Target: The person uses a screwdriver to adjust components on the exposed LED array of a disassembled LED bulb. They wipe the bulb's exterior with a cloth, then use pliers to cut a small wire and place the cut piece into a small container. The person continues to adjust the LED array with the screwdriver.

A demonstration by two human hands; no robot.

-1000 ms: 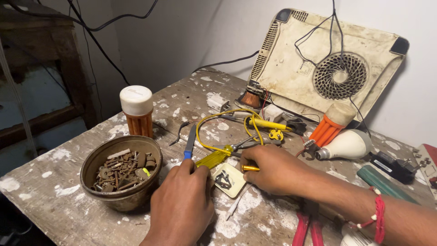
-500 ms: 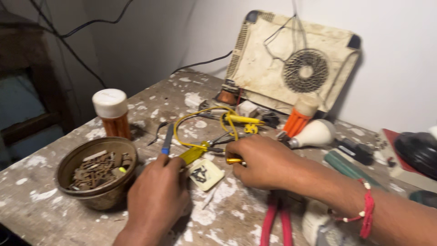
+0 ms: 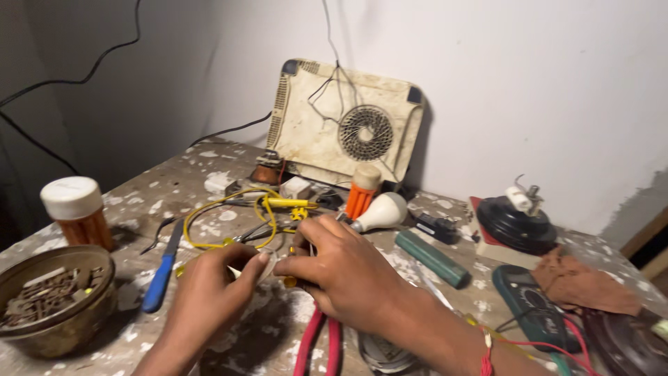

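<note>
Fingers of the left hand (image 3: 209, 289) and right hand (image 3: 341, 268) pinch a small pale plastic part (image 3: 268, 268) between their tips. Looped yellow wire (image 3: 229, 212) lies just beyond.

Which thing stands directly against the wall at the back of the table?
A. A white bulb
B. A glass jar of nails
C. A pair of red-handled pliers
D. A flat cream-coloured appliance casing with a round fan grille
D: the cream casing with its round fan grille leans upright against the wall, while the red-handled pliers and the white bulb lie on the table.
</note>
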